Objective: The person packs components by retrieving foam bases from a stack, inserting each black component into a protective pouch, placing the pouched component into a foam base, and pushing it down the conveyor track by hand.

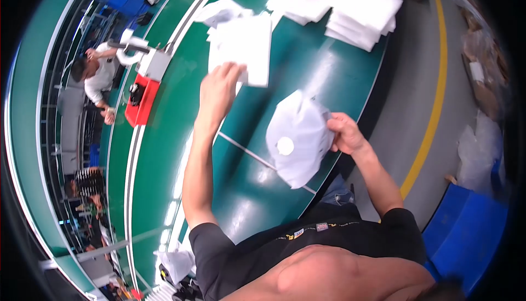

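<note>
A pale white fabric piece (pixel 300 136), shaped like a cap and bearing a round white patch, hangs over the green table. My right hand (pixel 346 134) pinches its right edge between thumb and fingers. Further off, my left hand (pixel 220 90) has its bent fingers on the lower edge of a flat white sheet (pixel 244 46); the thumb side is partly hidden. Just behind that sheet lies a crumpled white fabric piece (pixel 223 11).
Piles of folded white sheets (pixel 361 13) cover the table's far end. Across the line, a person (pixel 98 76) works by a red-based machine (pixel 143 101). At lower left is another white piece (pixel 176 263). A blue box (pixel 466 229) and plastic bags (pixel 479 150) stand right.
</note>
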Tool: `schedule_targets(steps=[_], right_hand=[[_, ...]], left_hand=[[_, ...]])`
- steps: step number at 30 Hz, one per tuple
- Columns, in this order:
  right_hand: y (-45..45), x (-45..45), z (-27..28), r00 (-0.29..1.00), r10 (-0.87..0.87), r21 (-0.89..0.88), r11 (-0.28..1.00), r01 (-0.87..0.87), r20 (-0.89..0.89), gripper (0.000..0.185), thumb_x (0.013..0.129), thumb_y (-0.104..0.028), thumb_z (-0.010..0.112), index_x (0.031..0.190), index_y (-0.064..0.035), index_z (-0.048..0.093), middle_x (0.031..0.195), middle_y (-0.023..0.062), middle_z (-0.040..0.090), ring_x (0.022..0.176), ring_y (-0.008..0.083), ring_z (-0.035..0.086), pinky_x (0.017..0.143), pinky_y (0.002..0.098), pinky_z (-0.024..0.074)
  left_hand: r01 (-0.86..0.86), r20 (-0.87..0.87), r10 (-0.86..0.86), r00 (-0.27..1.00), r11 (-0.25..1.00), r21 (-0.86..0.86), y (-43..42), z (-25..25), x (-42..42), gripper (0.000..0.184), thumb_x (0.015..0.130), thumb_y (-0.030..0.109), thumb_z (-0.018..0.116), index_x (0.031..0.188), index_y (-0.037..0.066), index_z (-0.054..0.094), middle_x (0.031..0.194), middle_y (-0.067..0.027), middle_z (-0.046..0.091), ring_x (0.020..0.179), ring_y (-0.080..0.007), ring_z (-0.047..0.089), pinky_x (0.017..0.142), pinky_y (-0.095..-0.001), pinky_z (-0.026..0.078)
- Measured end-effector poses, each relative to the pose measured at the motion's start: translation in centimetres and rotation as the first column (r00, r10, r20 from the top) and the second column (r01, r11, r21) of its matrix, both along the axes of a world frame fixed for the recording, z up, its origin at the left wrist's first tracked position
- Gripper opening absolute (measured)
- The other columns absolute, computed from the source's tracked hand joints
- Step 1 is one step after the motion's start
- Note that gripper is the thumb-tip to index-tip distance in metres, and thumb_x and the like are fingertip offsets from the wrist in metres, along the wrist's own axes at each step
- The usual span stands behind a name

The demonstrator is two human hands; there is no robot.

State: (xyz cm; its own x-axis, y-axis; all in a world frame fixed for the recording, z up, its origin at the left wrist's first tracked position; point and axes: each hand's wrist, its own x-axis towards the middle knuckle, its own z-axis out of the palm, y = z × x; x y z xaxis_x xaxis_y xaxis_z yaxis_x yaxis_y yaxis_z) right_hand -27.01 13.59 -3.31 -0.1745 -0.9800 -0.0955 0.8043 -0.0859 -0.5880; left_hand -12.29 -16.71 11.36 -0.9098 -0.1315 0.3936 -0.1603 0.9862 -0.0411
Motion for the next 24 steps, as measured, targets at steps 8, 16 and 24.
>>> schedule_targets(steps=[8, 16, 24], right_hand=[[-1.5, 3.9, -0.7, 0.993, -0.096, 0.159, 0.984, 0.084, 0.069, 0.026, 0.105, -0.026, 0.054, 0.105, -0.0032, 0.067, 0.078, 0.0044, 0.068, 0.058, 0.0127, 0.061, 0.045, 0.0294, 0.0463], [-4.9, 10.4, 2.5, 0.981, 0.178, 0.195, 0.962, -0.191, 0.081, 0.033, 0.111, -0.028, 0.045, 0.104, -0.0021, 0.063, 0.084, 0.0028, 0.063, 0.067, 0.0137, 0.058, 0.062, 0.0356, 0.0533], [-8.2, 14.2, 4.7, 0.992, 0.122, 0.363, 0.926, -0.102, -0.032, 0.019, 0.108, -0.02, 0.056, 0.113, -0.0011, 0.059, 0.096, 0.0097, 0.067, 0.078, 0.0195, 0.065, 0.077, 0.0397, 0.0579]], left_hand=[[-0.21, 0.239, 0.154, 0.959, 0.95, 0.23, 12.8, -5.8, 19.3, 0.04, 0.083, 0.003, 0.061, 0.121, 0.009, 0.069, 0.105, -0.0066, 0.065, 0.094, -0.0256, 0.066, 0.08, -0.0397, 0.055], [-0.193, -0.129, 0.234, 0.964, 0.944, 0.268, 17.0, -12.4, 21.4, 0.036, 0.08, 0.011, 0.065, 0.115, 0.007, 0.071, 0.102, -0.0021, 0.065, 0.089, -0.0211, 0.061, 0.072, -0.036, 0.052], [-0.183, -0.256, 0.255, 0.932, 0.944, 0.274, 17.3, -14.2, 21.2, 0.032, 0.081, 0.013, 0.063, 0.111, 0.007, 0.071, 0.102, -0.001, 0.066, 0.085, -0.0211, 0.061, 0.072, -0.0348, 0.054]])
